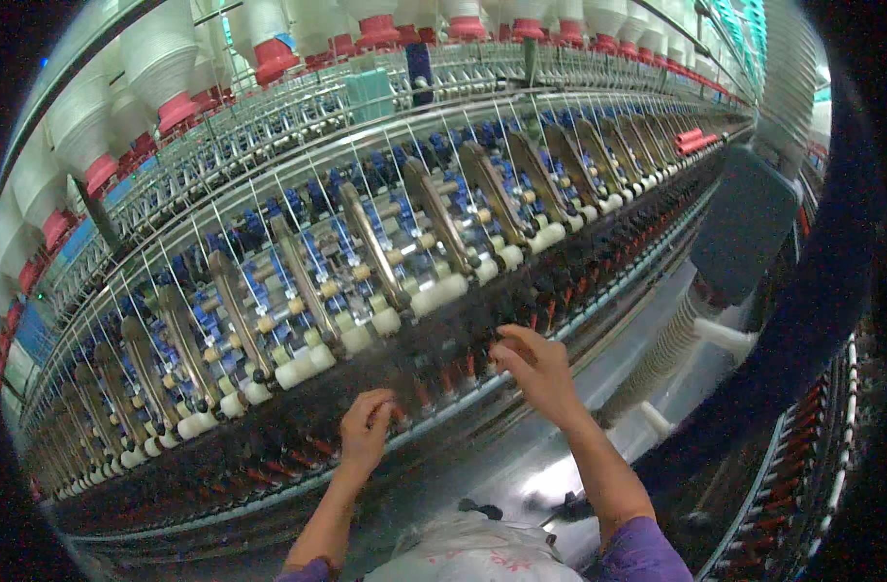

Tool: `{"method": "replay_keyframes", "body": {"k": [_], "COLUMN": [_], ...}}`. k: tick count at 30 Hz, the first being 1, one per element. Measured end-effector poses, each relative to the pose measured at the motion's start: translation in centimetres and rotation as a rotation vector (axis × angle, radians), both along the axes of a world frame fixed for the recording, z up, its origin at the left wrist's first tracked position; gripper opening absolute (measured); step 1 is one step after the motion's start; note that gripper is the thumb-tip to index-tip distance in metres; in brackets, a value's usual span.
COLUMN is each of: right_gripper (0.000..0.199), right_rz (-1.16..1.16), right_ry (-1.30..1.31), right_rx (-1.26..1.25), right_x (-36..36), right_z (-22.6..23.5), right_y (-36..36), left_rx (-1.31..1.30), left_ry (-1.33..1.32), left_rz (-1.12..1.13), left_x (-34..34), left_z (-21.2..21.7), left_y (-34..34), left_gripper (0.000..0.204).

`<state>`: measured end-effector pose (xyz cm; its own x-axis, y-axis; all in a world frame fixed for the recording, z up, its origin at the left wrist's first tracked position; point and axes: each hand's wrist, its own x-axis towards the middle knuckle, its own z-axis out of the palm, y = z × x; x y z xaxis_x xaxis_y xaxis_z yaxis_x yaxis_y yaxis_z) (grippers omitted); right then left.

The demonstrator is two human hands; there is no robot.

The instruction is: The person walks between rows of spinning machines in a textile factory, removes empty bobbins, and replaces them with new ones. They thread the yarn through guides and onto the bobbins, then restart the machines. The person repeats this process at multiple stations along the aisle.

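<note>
A long spinning frame runs across the view, with a row of red-brown bobbins point(449, 376) along its lower side. My left hand point(364, 434) is at the near side of this row, its thumb and fingers curled together close to a bobbin. To its right and a little farther off, my right hand point(540, 373) has thumb and forefinger bent toward each other in front of the dark strip below the white rollers point(438, 296). Anything as thin as a thread in either hand is too small to make out.
Above the rollers stand several dark drafting arms point(373, 242), with white roving packages point(159, 53) hanging overhead. A metal rail point(463, 400) runs along the bobbins. At right hang a grey box point(746, 228) and a ribbed hose point(647, 359). Pink tubes point(693, 144) lie far right on the machine.
</note>
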<state>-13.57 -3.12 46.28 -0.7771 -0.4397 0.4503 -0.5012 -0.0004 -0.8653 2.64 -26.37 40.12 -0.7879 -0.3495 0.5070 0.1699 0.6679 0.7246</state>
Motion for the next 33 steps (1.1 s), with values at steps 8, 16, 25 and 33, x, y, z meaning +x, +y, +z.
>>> {"method": "replay_keyframes", "body": {"k": [8,16,25,33], "right_gripper": [0.038,0.094,0.028,0.024], "right_rz": [-0.327,-0.679,-0.256,0.899], "right_ry": [0.417,0.616,0.528,-0.134], "right_rx": [-0.061,-0.143,-0.294,-0.568], "right_x": [-18.8,-29.2,-30.1,-35.3], "right_z": [20.2,31.3,33.4,32.7], "right_y": [-8.9,-17.0,-14.2,-12.0], "left_rx": [-0.235,-0.48,-0.255,0.434], "left_ry": [0.305,0.39,0.419,0.211], "left_rz": [-0.067,-0.136,-0.09,-0.706], "left_x": [-8.6,-16.3,-31.5,-46.5], "left_z": [11.8,21.4,29.1,41.6], "left_y": [-4.2,-3.0,-1.8,-3.9], "left_gripper": [0.016,0.021,0.033,0.041]}}
